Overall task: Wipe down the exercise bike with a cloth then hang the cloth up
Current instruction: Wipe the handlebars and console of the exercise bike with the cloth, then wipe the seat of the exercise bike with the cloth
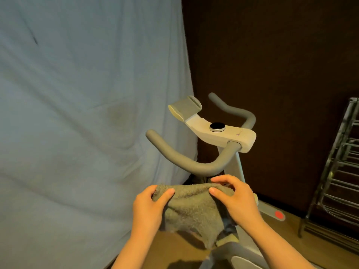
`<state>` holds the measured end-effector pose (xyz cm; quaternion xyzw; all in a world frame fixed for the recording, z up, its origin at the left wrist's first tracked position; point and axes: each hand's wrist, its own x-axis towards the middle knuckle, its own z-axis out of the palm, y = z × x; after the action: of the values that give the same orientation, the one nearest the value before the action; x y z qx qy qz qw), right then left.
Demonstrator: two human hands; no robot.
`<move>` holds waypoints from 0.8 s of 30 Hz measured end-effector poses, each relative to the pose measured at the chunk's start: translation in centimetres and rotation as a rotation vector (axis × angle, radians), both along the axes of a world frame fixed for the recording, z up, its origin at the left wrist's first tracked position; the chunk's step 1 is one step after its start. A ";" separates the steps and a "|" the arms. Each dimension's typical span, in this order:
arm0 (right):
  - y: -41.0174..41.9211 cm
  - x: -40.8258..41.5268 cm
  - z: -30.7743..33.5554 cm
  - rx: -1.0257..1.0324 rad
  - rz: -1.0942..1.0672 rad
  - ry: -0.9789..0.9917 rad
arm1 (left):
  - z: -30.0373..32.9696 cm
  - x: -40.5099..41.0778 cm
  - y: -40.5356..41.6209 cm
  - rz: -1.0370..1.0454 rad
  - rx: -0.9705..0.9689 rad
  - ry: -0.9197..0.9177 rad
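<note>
Both hands, left (pixel 149 208) and right (pixel 236 200), pinch a grey cloth (pixel 194 206) below the exercise bike (pixel 223 133); pale sheet (pixel 87 113) behind, wooden floor (pixel 174 249), metal rack (pixel 338 171) beside

Backdrop and rack, off to the sides
A pale blue sheet (pixel 77 113) hangs left, dark wall (pixel 281 55) beside it; a metal rack (pixel 338 171) stands right on the brown floor (pixel 287 232).

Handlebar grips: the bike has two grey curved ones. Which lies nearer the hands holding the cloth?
The left grip, sweeping just above the cloth. The right grip curves away behind the white console, farther off.
</note>
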<state>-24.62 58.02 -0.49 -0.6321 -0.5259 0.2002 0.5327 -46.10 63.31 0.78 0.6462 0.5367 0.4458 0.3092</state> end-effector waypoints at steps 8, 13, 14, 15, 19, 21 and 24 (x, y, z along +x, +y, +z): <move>-2.4 2.2 -0.7 -0.076 0.102 -0.378 | -1.2 -0.2 -5.4 0.214 0.020 0.004; -4.3 1.5 0.0 -0.049 0.122 -0.341 | 0.4 -0.3 -6.9 0.211 0.044 -0.027; -4.7 1.3 0.0 -0.051 0.124 -0.348 | 0.8 -0.2 -7.1 0.209 0.056 -0.020; -5.1 1.1 0.0 -0.058 0.130 -0.364 | 1.2 -0.1 -7.5 0.209 0.066 -0.015; -6.9 -0.3 -0.3 -0.136 0.117 -0.388 | 2.8 -0.4 -9.7 0.103 0.058 -0.124; -7.8 -1.8 -0.6 -0.192 0.084 -0.318 | 3.9 -1.1 -11.2 0.005 0.015 -0.183; -9.6 -4.2 -1.3 -0.170 0.006 -0.227 | 4.9 -2.2 -13.4 -0.119 0.081 -0.132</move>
<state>-28.85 48.46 -1.75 -0.6920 -0.5658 0.1725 0.4138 -48.30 49.90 5.67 0.6581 0.4575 0.4895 0.3434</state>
